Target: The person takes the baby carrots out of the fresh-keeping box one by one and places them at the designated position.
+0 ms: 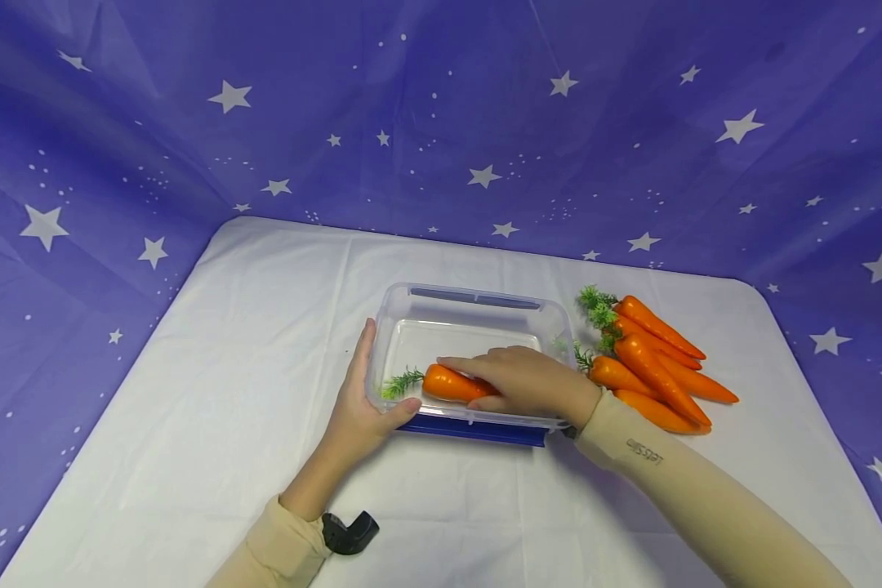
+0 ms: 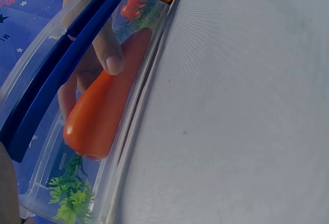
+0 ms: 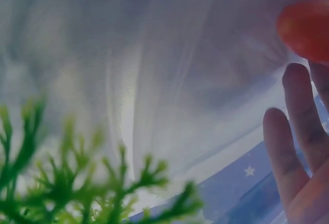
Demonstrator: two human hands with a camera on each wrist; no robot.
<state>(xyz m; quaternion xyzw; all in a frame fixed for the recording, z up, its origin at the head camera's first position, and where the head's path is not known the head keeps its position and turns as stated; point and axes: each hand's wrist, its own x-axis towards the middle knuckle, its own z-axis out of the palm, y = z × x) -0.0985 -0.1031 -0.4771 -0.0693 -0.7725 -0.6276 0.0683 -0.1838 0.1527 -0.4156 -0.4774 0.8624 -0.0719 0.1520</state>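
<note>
A clear plastic food container [image 1: 478,296] with blue clip flaps sits on the white tablecloth. My left hand [image 1: 363,412] holds its left end, the fingers along the outer wall and the thumb at the front rim. Inside, close to the front wall, lies an orange carrot [image 1: 448,384] with its green leafy top pointing left. My right hand [image 1: 529,382] reaches in from the right and grips the carrot's narrower part. Through the clear wall in the left wrist view, the thumb presses on the carrot [image 2: 100,113]. The right wrist view catches a few fingers [image 3: 303,116] beside the carrot's orange end.
Several more carrots [image 1: 657,367] lie in a pile right of the container, their green tops toward it. A blue flap [image 1: 478,430] hangs at the container's front. Behind the table rises a purple cloth [image 1: 441,106] with white stars.
</note>
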